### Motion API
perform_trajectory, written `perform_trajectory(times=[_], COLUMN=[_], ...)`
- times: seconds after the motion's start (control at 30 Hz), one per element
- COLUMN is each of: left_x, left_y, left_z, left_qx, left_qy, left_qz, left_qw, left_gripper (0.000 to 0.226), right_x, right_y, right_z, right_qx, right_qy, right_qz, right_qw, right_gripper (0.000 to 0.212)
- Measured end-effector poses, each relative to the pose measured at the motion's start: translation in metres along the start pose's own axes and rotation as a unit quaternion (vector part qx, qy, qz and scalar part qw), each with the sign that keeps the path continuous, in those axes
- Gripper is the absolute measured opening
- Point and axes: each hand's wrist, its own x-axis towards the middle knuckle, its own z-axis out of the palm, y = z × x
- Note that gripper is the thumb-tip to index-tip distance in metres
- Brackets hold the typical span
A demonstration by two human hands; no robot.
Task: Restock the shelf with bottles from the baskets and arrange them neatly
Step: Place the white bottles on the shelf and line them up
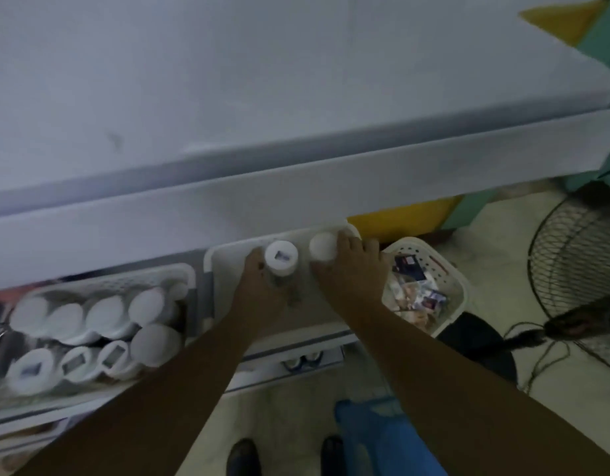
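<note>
- On a lower shelf (298, 345), left hand (262, 281) grips a label-capped bottle (281, 257), right hand (348, 269) a plain-capped bottle (323, 247).
- Both stand upright in a white tray (226, 269), apparently starting a neat row.

Beneath the overhanging upper shelf (296, 97) a tray (224, 269) holds two bottles side by side at its back: the left hand (259, 280) grips the left bottle (281, 257), the right hand (348, 269) the right bottle (323, 247). Left of the tray, the left basket (101, 280) holds two rows of packed bottles (106, 312). Just right of the tray sits the packet basket (448, 280), and farther right a fan (578, 269) stands on the floor (485, 235)
</note>
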Motion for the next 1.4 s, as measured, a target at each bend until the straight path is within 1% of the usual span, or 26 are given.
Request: perform_trajectory(times=[0.07, 0.13, 0.23, 0.3, 0.37, 0.43, 0.5, 0.53, 0.57, 0.63, 0.67, 0.7, 0.73, 0.77, 0.8, 0.83, 0.9, 0.97, 1.0, 1.03, 1.1, 1.17, 1.23, 1.3, 1.33, 1.4], left_x=[0.008, 0.014, 0.019, 0.017, 0.006, -0.011, -0.033, -0.045, -0.058, -0.087, -0.104, -0.122, -0.142, -0.162, -0.184, -0.207, -0.249, -0.289, -0.311, -0.33, -0.363, -0.392, -0.419, -0.444, -0.455, -0.473], left_y=[0.0, -0.001, 0.0, 0.003, 0.009, 0.017, 0.027, 0.032, 0.037, 0.044, 0.047, 0.049, 0.049, 0.05, 0.049, 0.048, 0.046, 0.046, 0.046, 0.045, 0.043, 0.037, 0.031, 0.024, 0.018, 0.008], left_z=[0.007, 0.013, 0.017, 0.014, 0.005, -0.011, -0.034, -0.046, -0.058, -0.079, -0.09, -0.1, -0.112, -0.125, -0.137, -0.15, -0.172, -0.193, -0.206, -0.218, -0.241, -0.263, -0.283, -0.3, -0.307, -0.32], left_qx=[0.014, 0.01, 0.006, -0.015, -0.067, -0.134, -0.159, -0.183, -0.227, -0.335, -0.383, -0.43, -0.475, -0.515, -0.547, -0.571, -0.595, -0.594, -0.588, -0.576, -0.551, -0.539, -0.544, -0.564, -0.583, -0.614], left_qy=[0.025, 0.047, 0.063, 0.07, 0.078, 0.091, 0.091, 0.082, 0.07, 0.05, 0.047, 0.046, 0.046, 0.043, 0.043, 0.046, 0.051, 0.039, 0.038, 0.041, 0.06, 0.093, 0.111, 0.12, 0.123, 0.123], left_qz=[0.02, 0.015, 0.024, 0.014, 0.009, 0.016, 0.016, 0.01, 0.002, -0.009, -0.013, -0.017, -0.027, -0.044, -0.056, -0.059, -0.043, -0.007, 0.012, 0.032, 0.069, 0.094, 0.12, 0.13, 0.127, 0.125], left_qw=[0.999, 0.999, 0.998, 0.997, 0.995, 0.987, 0.983, 0.98, 0.971, 0.941, 0.923, 0.901, 0.878, 0.855, 0.834, 0.817, 0.801, 0.803, 0.808, 0.815, 0.83, 0.832, 0.823, 0.807, 0.793, 0.77], left_gripper=[0.07, 0.068, 0.057, 0.05, 0.049, 0.048, 0.045, 0.041, 0.036, 0.028, 0.03, 0.035, 0.039, 0.042, 0.042, 0.042, 0.044, 0.05, 0.051, 0.049, 0.053, 0.056, 0.056, 0.064, 0.06, 0.049], right_x=[0.0, 0.002, 0.002, 0.001, 0.0, 0.002, 0.001, -0.002, -0.008, -0.028, -0.041, -0.057, -0.073, -0.091, -0.108, -0.126, -0.159, -0.19, -0.207, -0.222, -0.252, -0.28, -0.306, -0.327, -0.336, -0.352], right_y=[0.001, 0.001, -0.003, -0.004, -0.001, 0.003, 0.003, -0.001, -0.006, -0.023, -0.033, -0.043, -0.053, -0.063, -0.074, -0.085, -0.106, -0.132, -0.147, -0.163, -0.192, -0.218, -0.24, -0.257, -0.263, -0.275], right_z=[0.008, 0.011, 0.013, 0.011, 0.006, -0.002, -0.018, -0.029, -0.04, -0.063, -0.074, -0.086, -0.096, -0.107, -0.119, -0.132, -0.154, -0.176, -0.187, -0.198, -0.218, -0.234, -0.246, -0.253, -0.255, -0.256], right_qx=[-0.004, 0.012, 0.006, 0.007, 0.033, 0.084, 0.173, 0.242, 0.319, 0.444, 0.497, 0.562, 0.626, 0.676, 0.709, 0.726, 0.75, 0.769, 0.769, 0.761, 0.74, 0.727, 0.73, 0.742, 0.747, 0.754], right_qy=[0.034, 0.057, 0.088, 0.097, 0.082, 0.028, 0.0, -0.005, -0.009, -0.044, -0.08, -0.12, -0.155, -0.181, -0.201, -0.218, -0.253, -0.304, -0.334, -0.361, -0.395, -0.423, -0.436, -0.434, -0.431, -0.438], right_qz=[-0.008, -0.001, 0.009, 0.003, -0.002, 0.016, 0.041, 0.046, 0.04, 0.026, 0.025, 0.024, 0.027, 0.035, 0.046, 0.052, 0.045, 0.028, 0.02, 0.012, -0.002, -0.035, -0.08, -0.109, -0.12, -0.142], right_qw=[0.999, 0.998, 0.996, 0.995, 0.996, 0.996, 0.984, 0.969, 0.947, 0.895, 0.864, 0.818, 0.764, 0.713, 0.674, 0.65, 0.609, 0.562, 0.545, 0.539, 0.545, 0.54, 0.52, 0.5, 0.491, 0.468], right_gripper=[0.068, 0.066, 0.054, 0.048, 0.049, 0.056, 0.059, 0.057, 0.053, 0.047, 0.046, 0.046, 0.045, 0.04, 0.032, 0.022, 0.01, 0.017, 0.026, 0.036, 0.053, 0.067, 0.071, 0.071, 0.068, 0.055])
